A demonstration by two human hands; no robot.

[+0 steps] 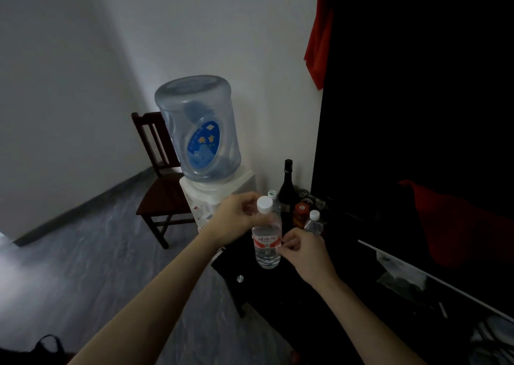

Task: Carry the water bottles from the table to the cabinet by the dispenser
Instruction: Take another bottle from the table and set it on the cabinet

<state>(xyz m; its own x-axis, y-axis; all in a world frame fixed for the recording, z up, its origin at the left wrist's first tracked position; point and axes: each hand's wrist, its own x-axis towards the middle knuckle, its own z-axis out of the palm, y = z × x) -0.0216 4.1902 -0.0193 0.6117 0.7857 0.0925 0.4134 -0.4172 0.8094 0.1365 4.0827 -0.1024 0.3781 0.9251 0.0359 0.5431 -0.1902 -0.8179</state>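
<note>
A clear water bottle (266, 242) with a white cap and a red-and-white label stands upright on the black cabinet (311, 303) beside the water dispenser (219, 195). My left hand (237, 217) grips its neck just under the cap. My right hand (301, 249) touches the label side with curled fingers. A second small clear bottle (314, 222) with a white cap stands behind on the cabinet. Another white-and-green cap (272, 195) shows behind the held bottle.
A dark wine bottle (288, 189) and an orange-capped jar (301, 211) stand at the cabinet's back. A large black TV (417, 114) with red cloth rises at right. A blue jug (199, 128) tops the dispenser. A wooden chair (161, 189) stands left of it.
</note>
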